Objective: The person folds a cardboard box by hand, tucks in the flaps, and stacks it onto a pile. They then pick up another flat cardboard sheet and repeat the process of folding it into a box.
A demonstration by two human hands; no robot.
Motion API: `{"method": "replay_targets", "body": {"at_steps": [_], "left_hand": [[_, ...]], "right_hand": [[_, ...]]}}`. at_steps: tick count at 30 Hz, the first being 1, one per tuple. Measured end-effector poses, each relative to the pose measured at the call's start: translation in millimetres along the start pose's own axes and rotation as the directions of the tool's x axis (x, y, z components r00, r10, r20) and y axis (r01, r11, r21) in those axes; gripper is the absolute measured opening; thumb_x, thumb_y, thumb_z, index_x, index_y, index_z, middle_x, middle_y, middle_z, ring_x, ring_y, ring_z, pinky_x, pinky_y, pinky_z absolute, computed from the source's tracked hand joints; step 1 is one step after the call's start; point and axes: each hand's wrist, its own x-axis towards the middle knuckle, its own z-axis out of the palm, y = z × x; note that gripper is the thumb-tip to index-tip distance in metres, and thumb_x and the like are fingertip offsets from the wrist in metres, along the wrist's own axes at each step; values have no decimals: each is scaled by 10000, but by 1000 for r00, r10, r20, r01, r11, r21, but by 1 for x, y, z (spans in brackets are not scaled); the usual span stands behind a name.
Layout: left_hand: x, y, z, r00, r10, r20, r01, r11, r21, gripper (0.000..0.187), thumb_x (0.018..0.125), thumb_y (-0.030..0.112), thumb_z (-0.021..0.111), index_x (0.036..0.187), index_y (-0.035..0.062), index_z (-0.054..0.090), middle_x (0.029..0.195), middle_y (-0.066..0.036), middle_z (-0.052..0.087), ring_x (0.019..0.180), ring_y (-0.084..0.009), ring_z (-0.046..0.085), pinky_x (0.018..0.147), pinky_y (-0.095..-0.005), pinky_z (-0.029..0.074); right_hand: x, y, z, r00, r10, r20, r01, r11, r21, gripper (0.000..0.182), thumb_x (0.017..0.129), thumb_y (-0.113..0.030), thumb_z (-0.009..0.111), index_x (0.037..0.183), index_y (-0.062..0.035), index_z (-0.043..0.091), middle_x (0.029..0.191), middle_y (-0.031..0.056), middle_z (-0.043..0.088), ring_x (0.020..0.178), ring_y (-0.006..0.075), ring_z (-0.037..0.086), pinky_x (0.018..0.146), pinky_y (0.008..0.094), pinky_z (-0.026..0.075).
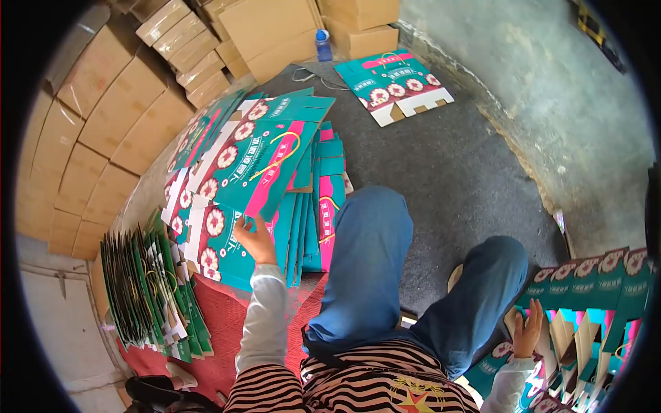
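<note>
My left hand (pixel 256 241) pinches the near edge of a flat teal gift carton (pixel 251 168) with a pink band and a yellow cord handle. That carton lies tilted on top of a pile of like flat cartons (pixel 292 237), printed with white-and-red round pictures. At the lower right, my right hand (pixel 528 332) is open, fingers stretched, beside a row of standing teal cartons (pixel 585 292) whose brown inner sides show. Part of that row is cut off by the view's dark rim.
Brown cardboard boxes (pixel 117 103) are stacked along the left and back. A bundle of green flat cartons (pixel 148 289) stands at the left by a red mat (pixel 224 313). Another flat carton (pixel 396 82) lies on the dark floor near a blue bottle (pixel 323 45). A concrete wall (pixel 509 76) bounds the right.
</note>
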Motion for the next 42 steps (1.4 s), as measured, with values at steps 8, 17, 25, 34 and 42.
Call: {"method": "replay_targets", "body": {"at_steps": [8, 17, 25, 34, 42], "left_hand": [[67, -52, 36, 404, -572, 714, 907, 147, -395, 269, 872, 182, 632, 1105, 67, 561, 1044, -60, 639, 925, -249, 624, 766, -408, 522], [76, 55, -7, 711, -308, 632, 689, 485, -539, 233, 846, 78, 600, 1062, -3, 572, 991, -85, 648, 839, -178, 638, 695, -282, 510], [57, 207, -58, 697, -91, 711, 664, 456, -593, 307, 836, 97, 583, 1114, -31, 553, 1046, -122, 633, 935, -204, 618, 822, -314, 489], [56, 305, -29, 384, 412, 826, 729, 414, -545, 631, 953, 522, 324, 1256, -17, 448, 1059, -156, 607, 873, -274, 629, 784, -363, 498], [-91, 262, 24, 201, 476, 856, 277, 811, -516, 559, 839, 268, 663, 1261, -24, 439, 1193, -162, 517, 1050, -239, 551, 856, -333, 459]], "right_hand": [[79, -43, -38, 981, -167, -99, 175, 981, 86, 344, 884, -67, 517, 1218, 14, 511, 1261, 198, 510, 1157, 362, 501, 965, 411, 393], [162, -179, -67, 879, -418, -227, 460, 870, 179, 311, 832, 15, 552, 1143, 1, 563, 1213, 181, 547, 1109, 345, 540, 945, 375, 413], [218, -314, -47, 542, -776, -321, 830, 554, 61, 595, 659, -37, 710, 1224, -86, 530, 1250, 143, 516, 1112, 333, 528, 902, 407, 455], [253, -293, -42, 679, -619, -394, 728, 638, 253, 307, 795, -151, 656, 1090, -76, 614, 921, 96, 667, 805, 270, 645, 726, 352, 519], [239, -202, -23, 983, -23, 181, -170, 246, 954, 296, 910, -216, 570, 1048, 43, 608, 912, 72, 675, 733, 158, 640, 677, 278, 509]]}}
